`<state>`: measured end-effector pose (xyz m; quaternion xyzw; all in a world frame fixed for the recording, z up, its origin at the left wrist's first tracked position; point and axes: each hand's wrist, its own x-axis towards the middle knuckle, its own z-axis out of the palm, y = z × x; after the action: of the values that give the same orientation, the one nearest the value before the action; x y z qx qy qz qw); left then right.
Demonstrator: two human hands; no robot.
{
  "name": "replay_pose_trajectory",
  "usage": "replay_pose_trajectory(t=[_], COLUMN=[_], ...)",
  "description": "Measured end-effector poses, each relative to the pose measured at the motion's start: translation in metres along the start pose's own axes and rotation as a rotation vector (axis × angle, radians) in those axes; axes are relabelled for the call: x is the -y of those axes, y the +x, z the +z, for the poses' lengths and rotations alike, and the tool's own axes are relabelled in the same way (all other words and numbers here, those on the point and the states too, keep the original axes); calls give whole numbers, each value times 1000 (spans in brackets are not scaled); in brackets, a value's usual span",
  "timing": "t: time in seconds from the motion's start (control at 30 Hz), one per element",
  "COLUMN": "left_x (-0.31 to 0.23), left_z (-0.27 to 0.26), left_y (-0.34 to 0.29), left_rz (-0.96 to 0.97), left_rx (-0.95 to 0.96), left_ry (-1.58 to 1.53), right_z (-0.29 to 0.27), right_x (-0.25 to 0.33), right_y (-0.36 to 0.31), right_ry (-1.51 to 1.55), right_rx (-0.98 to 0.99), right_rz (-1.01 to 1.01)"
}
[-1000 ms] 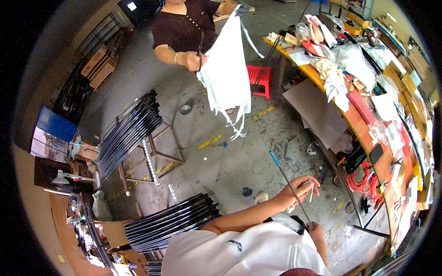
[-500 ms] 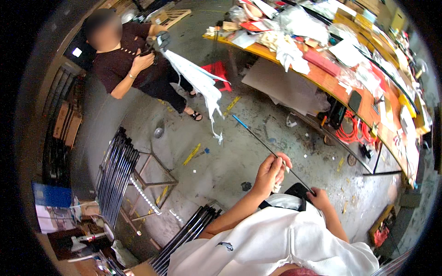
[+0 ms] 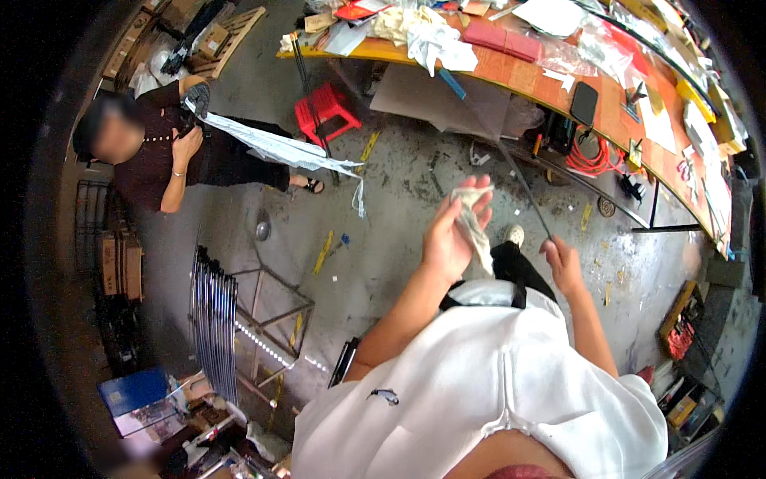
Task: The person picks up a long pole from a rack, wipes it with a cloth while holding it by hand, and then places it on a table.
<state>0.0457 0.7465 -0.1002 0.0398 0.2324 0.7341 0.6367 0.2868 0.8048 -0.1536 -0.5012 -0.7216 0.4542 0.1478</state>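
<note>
A thin dark rod [image 3: 521,182] with a blue end [image 3: 452,83] is gripped near its lower end by my right hand [image 3: 563,265]. It slants up and away to the left, and its blue end appears just in front of the cluttered table's edge. An off-white cloth [image 3: 476,234] lies across the palm of my left hand [image 3: 452,239], under the thumb, with its lower part hanging down. The fingers of that hand are partly spread, and the hand is apart from the rod.
A person [image 3: 152,152] stands at the left holding a long white plastic sheet [image 3: 275,144]. Black tubes [image 3: 214,319] lean in a row beside a metal frame [image 3: 275,307]. A red stool [image 3: 327,110] stands near the table [image 3: 523,73], which carries a phone [image 3: 584,102], papers and cloths.
My left hand has let go of the rod and keeps the cloth. The rod now points more steeply upward in my right hand. The view has turned, shifting the surroundings.
</note>
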Motion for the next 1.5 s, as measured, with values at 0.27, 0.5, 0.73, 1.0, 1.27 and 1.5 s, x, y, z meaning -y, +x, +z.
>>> replay_pose_trajectory(t=[0.27,0.5,0.73,1.0,1.27,1.5], left_x=[56,156,282,353,232,154], left_z=[12,-39,75,218,19,-96], left_y=[109,228,330,376,316,208], left_rz=[-44,-576,-848,-739,-668,-486], left_rx=[-54,-327,6,279,-403,-711], left_ry=[404,448,283,419,283,164], right_z=[-68,-144,-184,-217,-216,-204], right_x=[-53,-63,-84,-91,-107,-122], right_y=[64,78,67,66,94,124], right_ry=[135,-1,-16,-50,-14,128], right_rx=[-77,-87,-249,-324,-240,-20], right_rz=[84,83,123,136,79,202])
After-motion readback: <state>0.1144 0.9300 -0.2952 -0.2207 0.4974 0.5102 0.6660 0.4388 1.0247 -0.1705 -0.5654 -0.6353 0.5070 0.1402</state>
